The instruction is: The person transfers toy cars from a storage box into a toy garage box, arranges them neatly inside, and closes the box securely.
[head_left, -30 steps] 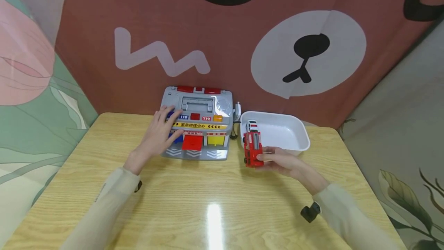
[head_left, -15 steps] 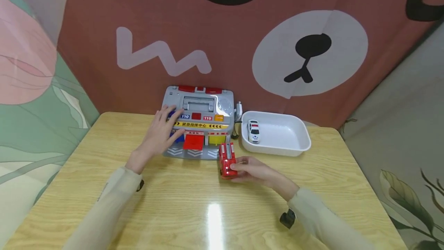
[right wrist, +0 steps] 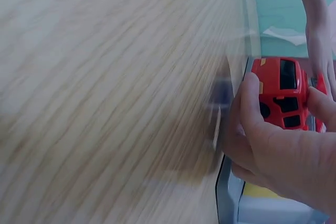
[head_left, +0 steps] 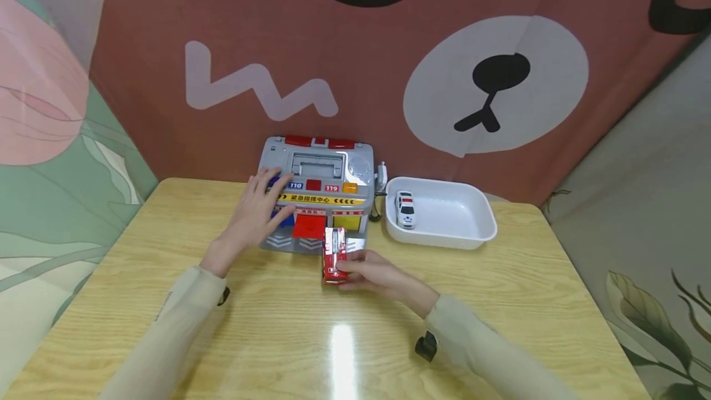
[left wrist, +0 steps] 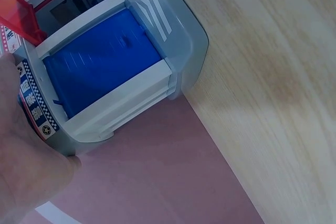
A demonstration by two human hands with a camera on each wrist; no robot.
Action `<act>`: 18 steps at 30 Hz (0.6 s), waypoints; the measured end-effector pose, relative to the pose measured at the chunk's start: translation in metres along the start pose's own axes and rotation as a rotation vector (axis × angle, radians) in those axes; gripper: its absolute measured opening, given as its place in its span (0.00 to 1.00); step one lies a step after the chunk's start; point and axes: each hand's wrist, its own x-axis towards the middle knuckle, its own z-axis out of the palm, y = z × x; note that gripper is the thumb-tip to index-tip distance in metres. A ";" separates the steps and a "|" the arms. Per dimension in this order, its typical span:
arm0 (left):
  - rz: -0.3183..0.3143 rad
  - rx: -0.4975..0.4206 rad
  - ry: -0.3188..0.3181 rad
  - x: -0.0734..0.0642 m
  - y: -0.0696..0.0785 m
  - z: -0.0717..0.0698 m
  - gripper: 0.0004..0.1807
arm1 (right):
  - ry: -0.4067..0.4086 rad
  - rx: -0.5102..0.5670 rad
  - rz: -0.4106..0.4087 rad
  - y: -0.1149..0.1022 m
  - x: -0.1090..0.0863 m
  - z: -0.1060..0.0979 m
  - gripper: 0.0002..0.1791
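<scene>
Your right hand (head_left: 374,273) grips the red toy fire truck (head_left: 334,249), between five and six o'clock from the middle of the grey toy emergency station (head_left: 319,200); you cannot tell whether truck and station touch. Your left hand (head_left: 251,216), fingers spread, rests on the station's nine o'clock side, grasping nothing. At six, the red door (head_left: 309,226) is swung out. Near three o'clock, the white basin (head_left: 458,208) holds a toy police car (head_left: 406,210) at its nine o'clock end.

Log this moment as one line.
left hand: touches toy station; right hand: grips red truck; red door: open; blue door: closed; white car: in white tub
</scene>
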 end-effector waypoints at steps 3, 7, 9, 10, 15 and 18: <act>-0.007 -0.003 -0.001 -0.001 0.000 0.001 0.36 | 0.037 0.003 -0.010 0.001 0.005 0.011 0.25; -0.029 -0.014 0.003 -0.003 0.000 0.001 0.36 | 0.072 -0.006 -0.028 0.001 0.012 0.024 0.25; -0.034 -0.012 0.007 -0.003 0.000 0.000 0.36 | 0.080 0.002 -0.037 0.001 0.016 0.029 0.24; -0.036 -0.011 0.008 -0.003 0.000 0.000 0.36 | 0.081 0.006 -0.039 0.001 0.018 0.030 0.24; -0.026 -0.004 0.006 -0.002 -0.001 0.000 0.36 | 0.104 0.046 -0.020 0.000 0.025 0.037 0.26; -0.018 -0.005 0.004 0.000 0.000 0.001 0.36 | 0.139 0.068 -0.015 0.000 0.029 0.040 0.27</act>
